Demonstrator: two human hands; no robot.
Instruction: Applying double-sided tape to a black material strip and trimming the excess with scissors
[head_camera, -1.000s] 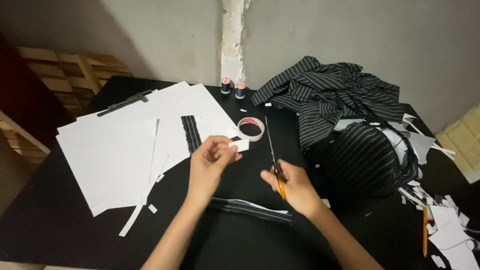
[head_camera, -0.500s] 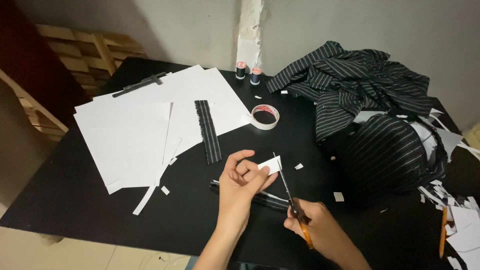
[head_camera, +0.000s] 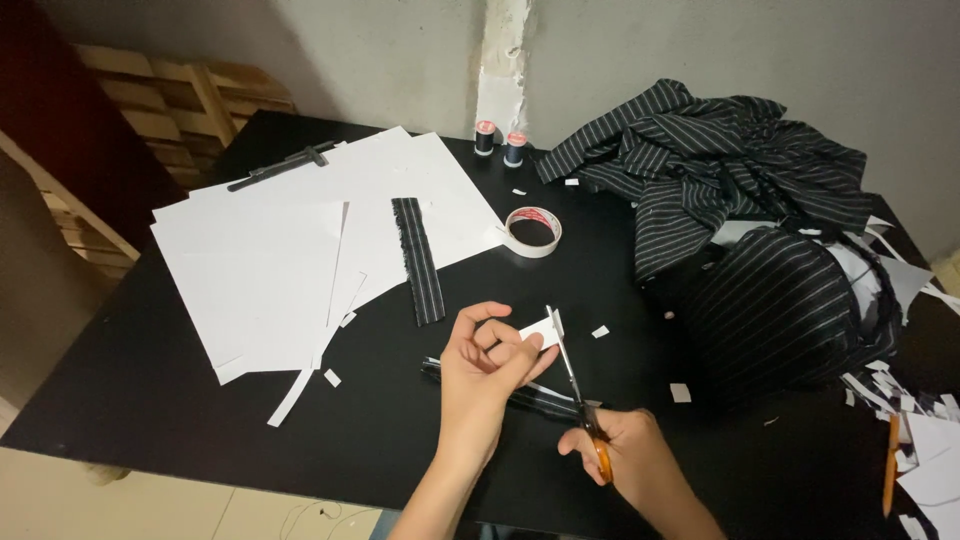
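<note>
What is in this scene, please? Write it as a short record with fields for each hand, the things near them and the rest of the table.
left hand: left hand pinches a small white paper piece
right hand: right hand holds orange-handled scissors, blades at the paper piece
under hands: striped fabric strip lying on the black table
left side: white paper sheets with another striped strip on them
middle: tape roll, two thread spools
right side: striped fabric heap, paper scraps, orange pencil

- left hand (head_camera: 490, 365) pinches small white paper strip (head_camera: 537, 331) over black table (head_camera: 150, 400)
- right hand (head_camera: 620, 455) grips orange-handled scissors (head_camera: 572, 385), blades at strip's right end
- striped fabric strip (head_camera: 418, 260) lies on white paper sheets (head_camera: 260, 260), left
- tape roll (head_camera: 532, 231) far of the hands
- striped black cloth heap (head_camera: 740, 190) far right
</note>
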